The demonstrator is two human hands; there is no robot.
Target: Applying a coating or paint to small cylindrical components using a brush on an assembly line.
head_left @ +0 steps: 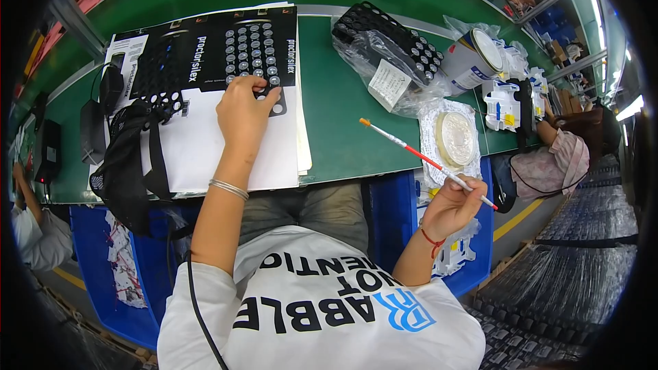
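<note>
My left hand (242, 111) lies over the near end of a black tray (277, 107) that carries rows of round, shiny grey pieces (250, 46). Its fingers are curled, thumb and forefinger close together at the tray's near pieces; what they pinch is hidden. In my right hand (456, 207) is a slim paintbrush (426, 159) with a red and white handle. Its orange-brown tip points up and left, above the green table. Right of the brush, a round shallow dish (455, 138) with pale contents sits on a crumpled white sheet (428, 123).
Flat printed cardboard (205, 157) lies beneath the tray, with another black perforated tray (154, 72) and a black cloth bag (130, 157) at left. Bagged black trays (380, 24), a metal can (473, 58) and white plastic parts (502, 106) stand right. Blue bins (394, 209) flank my lap.
</note>
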